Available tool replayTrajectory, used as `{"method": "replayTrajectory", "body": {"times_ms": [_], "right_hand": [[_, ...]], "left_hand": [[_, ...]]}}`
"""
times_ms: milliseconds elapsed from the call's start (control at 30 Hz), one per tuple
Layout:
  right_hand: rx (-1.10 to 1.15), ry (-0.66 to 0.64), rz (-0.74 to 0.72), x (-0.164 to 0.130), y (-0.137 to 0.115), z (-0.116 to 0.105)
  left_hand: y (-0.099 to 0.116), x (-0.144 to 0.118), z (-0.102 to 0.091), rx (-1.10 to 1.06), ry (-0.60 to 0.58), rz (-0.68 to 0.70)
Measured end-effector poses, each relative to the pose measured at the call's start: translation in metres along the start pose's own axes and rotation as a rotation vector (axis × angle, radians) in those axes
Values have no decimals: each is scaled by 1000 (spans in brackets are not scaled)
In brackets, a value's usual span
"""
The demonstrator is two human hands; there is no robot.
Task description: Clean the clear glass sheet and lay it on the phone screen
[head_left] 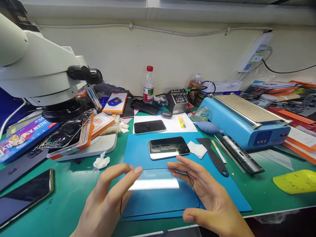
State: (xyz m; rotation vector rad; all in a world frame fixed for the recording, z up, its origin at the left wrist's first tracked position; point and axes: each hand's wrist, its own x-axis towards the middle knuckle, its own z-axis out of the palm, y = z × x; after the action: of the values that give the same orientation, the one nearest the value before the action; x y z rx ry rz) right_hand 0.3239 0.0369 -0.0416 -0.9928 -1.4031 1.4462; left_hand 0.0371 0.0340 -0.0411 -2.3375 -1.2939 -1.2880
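Both my hands hold a clear, thin sheet of film or glass (158, 194) by its short ends, level above a blue work mat (138, 151). My left hand (108, 200) pinches its left edge and my right hand (204, 194) its right edge. The sheet has a thin dark outline and reflects a white strip of light. Just beyond it on the mat lies a phone (168, 147) with a glossy dark screen, beside a folded white wipe (197, 149).
A microscope (41, 75) looms at the left over a pile of phone parts and boxes. A second phone (149, 126) lies on white paper. A black scraper (213, 156), a metal roller (238, 154) and a blue heating machine (244, 118) are at the right; another phone (24, 194) lies at front left.
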Motion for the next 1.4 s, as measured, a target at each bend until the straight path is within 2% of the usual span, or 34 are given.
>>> {"method": "replayTrajectory", "body": {"times_ms": [133,200,367,433,533,667,800,1000,1267,1400], "right_hand": [[7,75,31,-3,-5,7],[-8,93,28,-4,-6,9],[-31,95,16,-6,-2,7],[-35,62,14,-7,0,5],[-57,2,-14,-8,3,3],[-82,38,-14,-8,4,3],[-138,28,-116,-7,3,4],[-162,54,-194,-3,2,6],[-268,97,-238,-1,4,1],[-333,181,-320,3,2,7]], "left_hand": [[1,6,2,32,36,-29],[0,6,4,6,-9,-46],[-1,-2,-2,-48,-357,-115],[-1,-2,-8,-47,-445,-82],[-1,1,-15,-25,-512,-44],[2,6,-9,-40,-514,-48],[8,5,2,-52,-466,17],[11,2,8,-108,-427,-4],[21,-1,10,-317,-401,-191],[27,2,7,-446,-398,-400]]}}
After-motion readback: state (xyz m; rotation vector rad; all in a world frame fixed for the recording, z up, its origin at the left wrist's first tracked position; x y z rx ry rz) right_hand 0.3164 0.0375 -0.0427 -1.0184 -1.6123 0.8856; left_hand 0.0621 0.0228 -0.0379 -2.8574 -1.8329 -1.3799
